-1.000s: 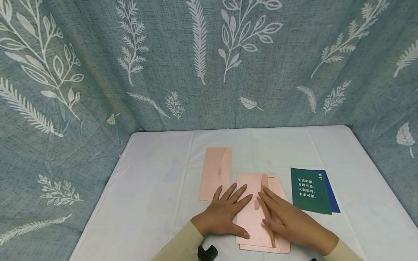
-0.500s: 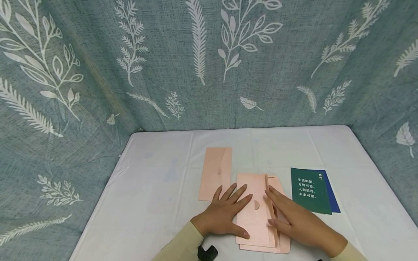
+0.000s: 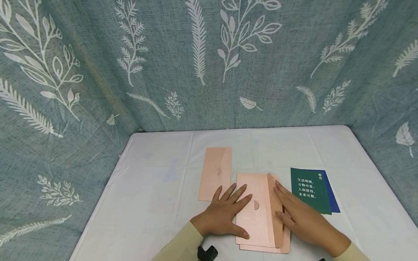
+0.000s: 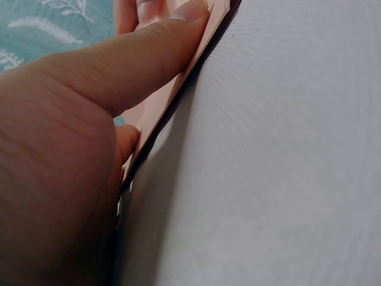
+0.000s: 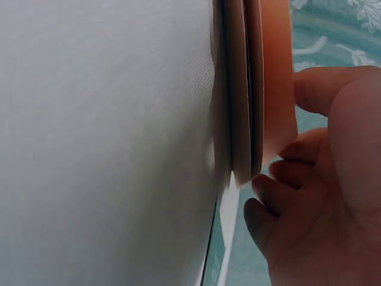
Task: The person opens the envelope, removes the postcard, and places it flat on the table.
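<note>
A pink paper envelope (image 3: 254, 228) lies lengthwise in the head view, on top of another pink envelope (image 3: 286, 243) that shows along the right and near edges. My left hand (image 3: 223, 214) presses on its left part, fingers spread. On its right side the long flap (image 3: 275, 197) stands partly raised and leans to the right. My right hand (image 3: 302, 219) touches this flap with nearly straight fingers and thumb. The right wrist view has the thumb beside the orange-lit flap (image 5: 277, 71), with layered paper edges next to it. In the left wrist view, the thumb rests on the pink paper (image 4: 156, 107).
Farther back on the left lies a pink envelope (image 3: 212, 181) with its flap folded over. A green card (image 3: 308, 204) with white characters overlaps a blue card (image 3: 334, 203) beside my right hand. White cloth (image 3: 156, 203) covers the table; patterned curtains (image 3: 169, 65) surround it.
My right hand has moved to the right, and the flap has swung from leaning left, through upright, to leaning right. The left hand has stayed in place.
</note>
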A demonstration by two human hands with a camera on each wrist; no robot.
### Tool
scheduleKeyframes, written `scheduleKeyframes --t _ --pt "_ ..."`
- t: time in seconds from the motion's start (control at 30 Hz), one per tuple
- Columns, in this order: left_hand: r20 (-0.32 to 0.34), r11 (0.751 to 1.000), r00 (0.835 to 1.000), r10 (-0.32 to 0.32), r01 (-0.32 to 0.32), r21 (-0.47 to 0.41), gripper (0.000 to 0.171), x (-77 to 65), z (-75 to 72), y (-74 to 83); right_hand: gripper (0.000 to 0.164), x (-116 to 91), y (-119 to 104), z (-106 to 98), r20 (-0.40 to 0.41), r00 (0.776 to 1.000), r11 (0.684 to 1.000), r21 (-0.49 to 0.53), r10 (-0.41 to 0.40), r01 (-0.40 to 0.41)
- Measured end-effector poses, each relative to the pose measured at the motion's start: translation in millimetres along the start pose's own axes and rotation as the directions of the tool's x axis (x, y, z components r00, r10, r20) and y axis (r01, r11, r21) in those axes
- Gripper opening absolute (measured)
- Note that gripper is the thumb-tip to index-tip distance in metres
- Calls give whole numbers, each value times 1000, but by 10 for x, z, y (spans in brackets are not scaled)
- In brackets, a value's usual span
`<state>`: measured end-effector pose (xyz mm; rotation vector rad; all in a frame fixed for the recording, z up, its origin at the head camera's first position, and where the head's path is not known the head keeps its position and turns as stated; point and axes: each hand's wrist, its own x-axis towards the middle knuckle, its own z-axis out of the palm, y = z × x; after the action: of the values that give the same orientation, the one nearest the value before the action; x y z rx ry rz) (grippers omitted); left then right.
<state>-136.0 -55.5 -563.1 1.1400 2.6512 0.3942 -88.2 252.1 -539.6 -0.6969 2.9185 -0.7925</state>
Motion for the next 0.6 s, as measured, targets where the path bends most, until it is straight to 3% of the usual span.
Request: scheduleKeyframes --t 0.6 --pt "-8 1000 1000 12 -12 -13 117 -21 6 -15 68 -42 120 69 -8 1000 997 -78 -8 7"
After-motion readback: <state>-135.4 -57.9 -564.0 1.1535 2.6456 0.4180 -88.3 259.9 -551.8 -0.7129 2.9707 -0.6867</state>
